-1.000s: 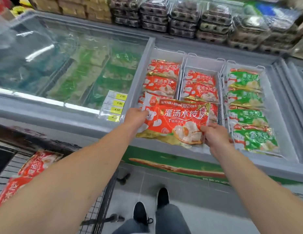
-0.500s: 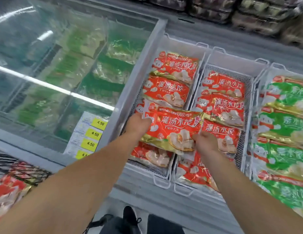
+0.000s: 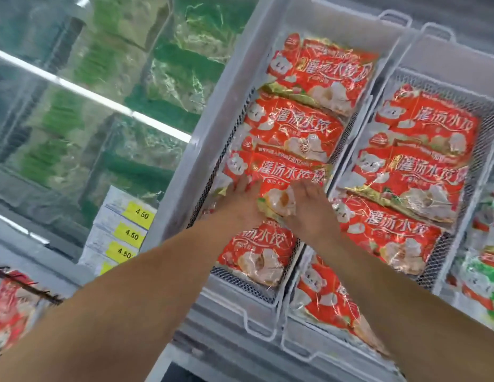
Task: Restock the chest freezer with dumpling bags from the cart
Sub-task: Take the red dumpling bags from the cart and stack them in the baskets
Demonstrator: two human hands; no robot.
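Note:
A red dumpling bag (image 3: 284,175) lies on the other red bags in the left wire basket (image 3: 231,86) of the chest freezer (image 3: 226,321). My left hand (image 3: 240,201) rests flat on its lower left corner. At the bag's lower right, my right hand (image 3: 309,209) presses down with its fingers spread. Two red bags lie behind it in the basket and another (image 3: 257,257) in front, partly under my wrists. More red bags (image 3: 8,312) show in the cart at the lower left.
The middle basket (image 3: 488,111) holds several red bags (image 3: 422,172); green bags (image 3: 480,285) lie at the right edge. A shut glass lid (image 3: 75,106) covers green packs on the left. Yellow 4.50 price labels (image 3: 130,235) sit on the freezer frame.
The bag, held in the air by both hands a second ago, has gone forward and down into the left basket. My hands now lie on top of it, and my view has moved closer.

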